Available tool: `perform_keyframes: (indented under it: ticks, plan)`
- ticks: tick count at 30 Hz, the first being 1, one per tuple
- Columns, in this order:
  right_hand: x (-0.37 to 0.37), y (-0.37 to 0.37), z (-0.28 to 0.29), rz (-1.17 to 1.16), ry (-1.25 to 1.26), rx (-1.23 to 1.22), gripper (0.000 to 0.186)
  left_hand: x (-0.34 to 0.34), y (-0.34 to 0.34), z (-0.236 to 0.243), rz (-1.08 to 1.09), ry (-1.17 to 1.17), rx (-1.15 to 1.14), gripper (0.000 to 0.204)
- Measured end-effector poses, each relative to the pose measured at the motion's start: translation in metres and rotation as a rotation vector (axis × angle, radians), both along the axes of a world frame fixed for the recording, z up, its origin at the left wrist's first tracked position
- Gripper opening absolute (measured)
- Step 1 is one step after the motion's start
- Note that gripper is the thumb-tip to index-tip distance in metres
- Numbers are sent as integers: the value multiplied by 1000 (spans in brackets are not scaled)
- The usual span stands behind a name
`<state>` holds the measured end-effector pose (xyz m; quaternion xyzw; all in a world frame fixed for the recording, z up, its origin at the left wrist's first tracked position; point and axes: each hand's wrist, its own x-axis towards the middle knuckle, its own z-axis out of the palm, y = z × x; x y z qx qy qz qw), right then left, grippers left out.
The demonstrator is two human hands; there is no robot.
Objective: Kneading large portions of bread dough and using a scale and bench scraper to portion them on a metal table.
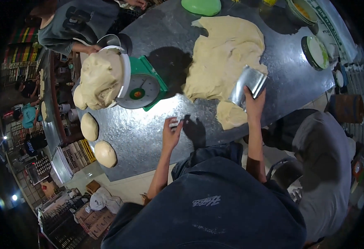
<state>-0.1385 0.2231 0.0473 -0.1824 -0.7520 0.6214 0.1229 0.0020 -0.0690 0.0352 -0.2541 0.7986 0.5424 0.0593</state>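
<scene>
My right hand [255, 104] grips a shiny metal dough scraper [241, 86], held at the near right edge of a large flattened slab of dough [225, 54]. Just below the scraper lies a small piece of dough [230, 116], which touches or nearly touches the slab; I cannot tell which. My left hand [172, 132] hovers over the near part of the metal table, fingers loosely bent, thumb apart, with nothing visible in it. Left of the slab stands a green dial scale [152, 79], and a big lump of dough [101, 76] fills its pan.
Rounded dough balls, a nearer one [105, 154] and another [89, 126], sit along the table's left edge. A co-worker's hand [94, 49] is beside the scale. A green dough-like mound [201, 6] and a bowl [304, 12] are at the back. Another person [323, 153] bends at the right.
</scene>
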Motion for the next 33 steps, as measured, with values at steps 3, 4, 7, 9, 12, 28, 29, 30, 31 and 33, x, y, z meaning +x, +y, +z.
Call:
perform_keyframes:
  ticks: [3,4,7,9,12,28,29,30,31,33]
  plan:
    - [-16,-6,1,123,-23,-104,45,-72,24,30,-133,196,-178,43]
    - [-23,-9,2,186,-64,-82,43,-96,31,51,-164,309,-310,43]
    - [-37,-24,10,293,1,-87,41,-136,16,132,18,651,-794,38]
    - [-50,-36,18,349,2,-22,41,-144,-16,169,131,693,-1012,56]
    - [-63,-68,47,487,95,11,41,-144,-70,206,-79,469,-1151,79]
    - [-41,-309,132,462,223,-293,53,-195,-160,252,-486,561,-662,34]
    - [-50,-322,145,424,197,-323,51,-195,-166,254,-493,573,-655,34]
    - [-64,-330,160,383,167,-351,50,-198,-173,256,-524,641,-663,32]
    - [-76,-337,177,363,163,-295,52,-198,-181,258,-551,703,-677,31]
    - [-97,-332,196,312,113,-220,55,-209,-176,261,-539,779,-592,29]
